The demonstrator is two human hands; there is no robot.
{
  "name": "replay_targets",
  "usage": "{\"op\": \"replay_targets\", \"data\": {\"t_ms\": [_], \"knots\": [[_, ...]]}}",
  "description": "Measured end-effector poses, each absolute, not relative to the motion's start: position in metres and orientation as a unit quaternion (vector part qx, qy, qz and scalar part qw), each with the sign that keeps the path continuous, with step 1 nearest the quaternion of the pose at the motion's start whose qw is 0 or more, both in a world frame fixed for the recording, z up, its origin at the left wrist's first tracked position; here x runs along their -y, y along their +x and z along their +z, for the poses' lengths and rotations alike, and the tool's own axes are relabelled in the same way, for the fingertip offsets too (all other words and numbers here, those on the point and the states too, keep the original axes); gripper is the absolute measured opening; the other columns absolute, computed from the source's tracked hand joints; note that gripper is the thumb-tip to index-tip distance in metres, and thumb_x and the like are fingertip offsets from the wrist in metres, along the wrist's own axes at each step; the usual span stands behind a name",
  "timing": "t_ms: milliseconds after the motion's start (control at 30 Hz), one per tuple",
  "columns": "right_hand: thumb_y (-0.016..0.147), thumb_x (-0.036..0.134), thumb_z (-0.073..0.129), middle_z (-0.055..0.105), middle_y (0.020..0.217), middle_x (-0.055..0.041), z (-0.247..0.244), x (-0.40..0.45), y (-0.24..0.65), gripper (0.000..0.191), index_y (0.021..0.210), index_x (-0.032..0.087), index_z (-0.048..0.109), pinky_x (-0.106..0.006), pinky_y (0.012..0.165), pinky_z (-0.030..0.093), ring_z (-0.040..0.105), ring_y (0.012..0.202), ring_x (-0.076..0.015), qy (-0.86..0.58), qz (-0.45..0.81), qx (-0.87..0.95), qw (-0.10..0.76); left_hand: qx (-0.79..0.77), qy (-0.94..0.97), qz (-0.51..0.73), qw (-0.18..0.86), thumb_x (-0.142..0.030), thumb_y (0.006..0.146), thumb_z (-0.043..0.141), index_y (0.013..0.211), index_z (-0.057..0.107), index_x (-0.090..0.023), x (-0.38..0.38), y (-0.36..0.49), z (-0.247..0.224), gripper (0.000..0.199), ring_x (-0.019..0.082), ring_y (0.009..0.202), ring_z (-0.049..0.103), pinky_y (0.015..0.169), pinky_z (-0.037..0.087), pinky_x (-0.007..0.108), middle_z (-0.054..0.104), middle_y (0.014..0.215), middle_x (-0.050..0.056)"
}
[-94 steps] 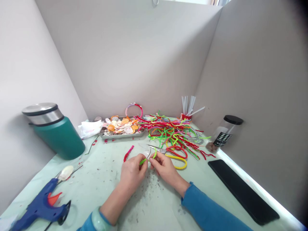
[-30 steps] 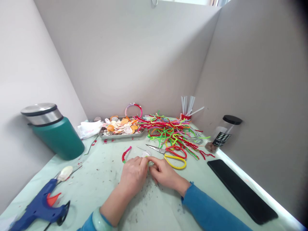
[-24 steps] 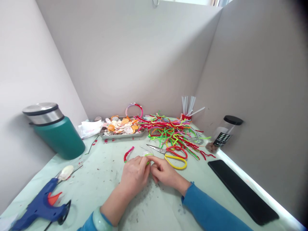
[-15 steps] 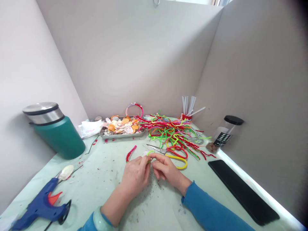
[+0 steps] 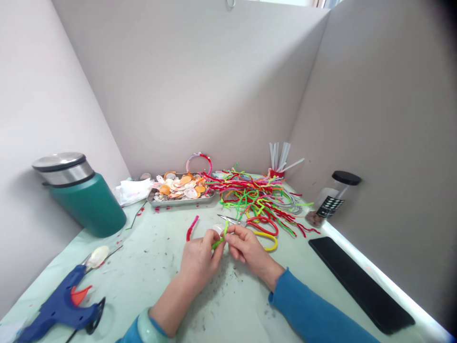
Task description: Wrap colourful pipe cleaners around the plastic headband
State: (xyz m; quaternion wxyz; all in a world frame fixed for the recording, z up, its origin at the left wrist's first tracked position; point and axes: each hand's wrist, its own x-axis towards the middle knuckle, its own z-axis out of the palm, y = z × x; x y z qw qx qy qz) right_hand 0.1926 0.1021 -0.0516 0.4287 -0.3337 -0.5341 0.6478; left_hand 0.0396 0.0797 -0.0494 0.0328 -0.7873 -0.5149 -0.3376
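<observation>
My left hand (image 5: 200,257) is closed around a piece wrapped in pipe cleaner. Its red and pink end (image 5: 192,228) sticks out past the knuckles, and the rest is hidden in the palm. Between my two hands a bright green pipe cleaner (image 5: 218,242) shows, its tip standing up. My right hand (image 5: 246,247) pinches this green strand between thumb and fingers. Just beyond the right hand lie scissors (image 5: 263,224) with red and yellow handles, blades pointing left. A pale, roundish thing (image 5: 217,228) lies behind the fingertips, partly hidden.
At the back are a metal tray (image 5: 182,202) of shells, a wrapped ring (image 5: 210,164), a pile of pipe cleaners (image 5: 250,190) and glue sticks (image 5: 283,157). A green bottle (image 5: 87,205) and blue glue gun (image 5: 60,305) are left; a jar (image 5: 332,202) and black slab (image 5: 357,281) right.
The green strand's tip has swung upright and more of it shows between my hands. My right fingers have drawn in to pinch it. The pink end has shifted slightly left.
</observation>
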Motion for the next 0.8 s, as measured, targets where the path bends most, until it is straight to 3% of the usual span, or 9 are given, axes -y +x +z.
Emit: {"op": "replay_targets", "data": {"t_ms": [167,600,800], "knots": [[0.077,0.044,0.06,0.045,0.039,0.0103,-0.05,-0.101,0.192,0.028,0.078,0.017,0.052,-0.015,0.031,0.02,0.028,0.03,-0.0034,-0.347,0.614,0.574,0.416,0.521,-0.805,-0.283,0.027,-0.025,0.087,0.042,0.097,0.053,-0.021,-0.079,0.039,-0.048,0.016,0.015,0.05,0.061,0.047,0.034,0.022,0.064,0.057,-0.002],[0.079,0.038,0.058,0.048,0.043,0.0095,-0.052,-0.1,0.192,0.025,0.088,0.016,0.053,-0.015,0.032,0.021,0.029,0.032,-0.0036,-0.331,0.624,0.567,0.424,0.522,-0.803,-0.284,-0.046,-0.025,0.088,0.04,0.076,0.057,-0.02,-0.08,0.039,-0.043,0.021,0.012,0.051,0.055,0.05,0.031,0.022,0.059,0.057,-0.002],[0.082,0.04,0.055,0.046,0.041,0.0093,-0.05,-0.1,0.191,0.025,0.073,0.016,0.05,-0.016,0.033,0.019,0.027,0.031,-0.0028,-0.328,0.636,0.554,0.426,0.504,-0.819,-0.266,-0.055,-0.021,0.087,0.039,0.074,0.057,-0.019,-0.077,0.04,-0.039,0.022,0.013,0.057,0.058,0.054,0.035,0.022,0.063,0.064,0.001]]}}
